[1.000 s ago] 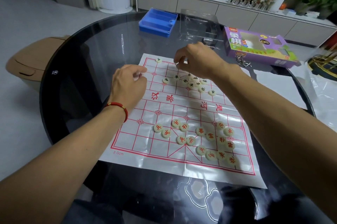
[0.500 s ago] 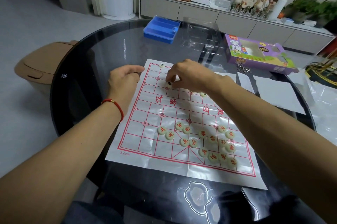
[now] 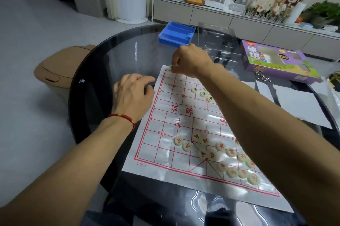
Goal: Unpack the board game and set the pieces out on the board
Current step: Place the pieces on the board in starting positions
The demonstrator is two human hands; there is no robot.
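A white paper board (image 3: 165, 121) with a red grid lies on the round glass table (image 3: 103, 71). My right hand (image 3: 191, 60) reaches over its far left corner, fingers curled down, pinching a pale round piece (image 3: 171, 66) at the corner point. My left hand (image 3: 134, 93) hovers by the board's left edge with loosely bent fingers and holds nothing. Three dark-lettered pieces (image 3: 202, 93) show beside my right forearm, which hides others. Several red-lettered pieces (image 3: 211, 154) lie in a loose cluster on the near half.
A blue plastic tray (image 3: 176, 34) and a clear plastic lid (image 3: 217, 42) sit at the table's far side. The purple game box (image 3: 276, 62) lies far right, with white paper sheets (image 3: 301, 104) near it. A tan bin (image 3: 57, 73) stands left of the table.
My right hand moved from the dark-lettered cluster to the board's far left corner with a piece. My left hand stayed at the left edge. The camera tilted.
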